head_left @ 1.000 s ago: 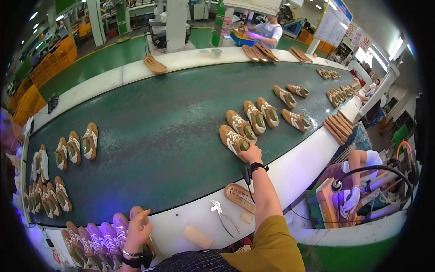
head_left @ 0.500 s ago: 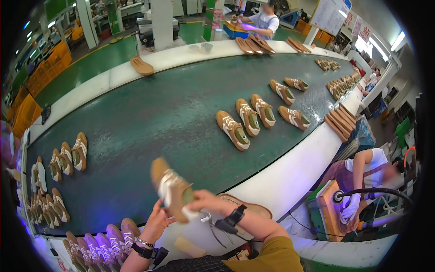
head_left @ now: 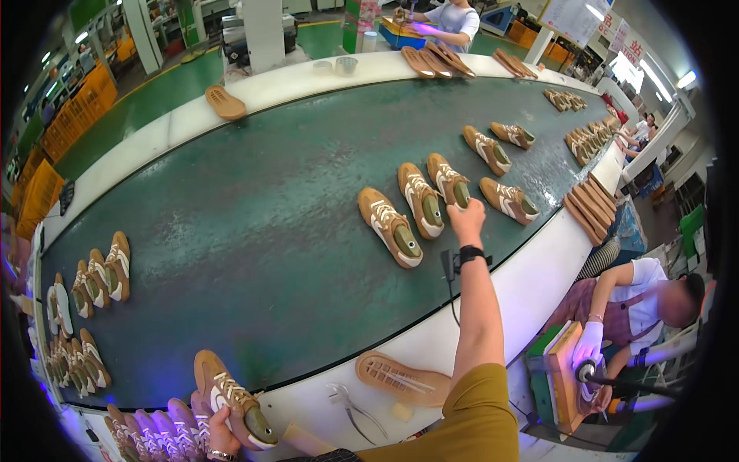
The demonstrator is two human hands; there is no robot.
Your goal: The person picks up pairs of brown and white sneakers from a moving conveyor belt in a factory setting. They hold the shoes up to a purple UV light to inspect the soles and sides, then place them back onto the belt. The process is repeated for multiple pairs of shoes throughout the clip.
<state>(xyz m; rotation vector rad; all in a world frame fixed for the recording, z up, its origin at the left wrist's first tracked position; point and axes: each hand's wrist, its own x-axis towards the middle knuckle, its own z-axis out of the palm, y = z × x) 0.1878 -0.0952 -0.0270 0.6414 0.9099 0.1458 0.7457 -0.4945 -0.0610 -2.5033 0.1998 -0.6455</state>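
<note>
Low at the front, my left hand is wrapped round a tan sneaker with white laces and a green insert in its opening. My right arm stretches out over the green conveyor belt. At its end my right hand is closed at the heel of another tan sneaker, which rests on the belt. Two similar sneakers stand just left of that one. A pair of pincers and a tan rubber sole lie on the white ledge below my right arm.
Several sneakers stand in a row at the front left. More shoes sit on the belt's left end and far right. Stacked soles lie on the right ledge. A co-worker holds a tool at the right; another person works beyond the belt.
My left hand has carried its sneaker down and left to the ledge. My right hand has let go of it and reached forward to a sneaker on the belt.
</note>
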